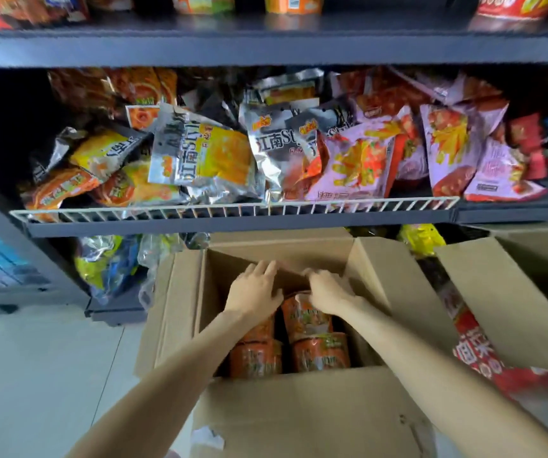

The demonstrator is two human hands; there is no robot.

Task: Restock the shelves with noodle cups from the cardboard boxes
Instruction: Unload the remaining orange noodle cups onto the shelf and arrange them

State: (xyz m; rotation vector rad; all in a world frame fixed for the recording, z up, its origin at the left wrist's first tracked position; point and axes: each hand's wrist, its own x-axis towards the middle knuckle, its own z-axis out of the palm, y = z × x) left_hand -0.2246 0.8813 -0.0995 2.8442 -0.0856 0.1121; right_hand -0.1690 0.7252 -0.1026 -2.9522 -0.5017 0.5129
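An open cardboard box (302, 411) stands on the floor before the shelves, its flaps spread. Inside are several orange noodle cups (320, 352). Both my hands reach down into the box. My left hand (254, 289) lies over a cup at the left, fingers spread along the far wall; the cup under it is mostly hidden. My right hand (327, 289) has its fingers curled on the top rim of an upright orange cup (304, 317). Orange cups (294, 3) also stand on the top shelf.
The middle shelf (233, 223) behind a white wire rail holds a heap of snack bags (199, 160). A second open box (527, 292) with a red packet (477, 352) sits to the right. More bags lie on the bottom shelf. Pale tiled floor (34, 375) spreads at left.
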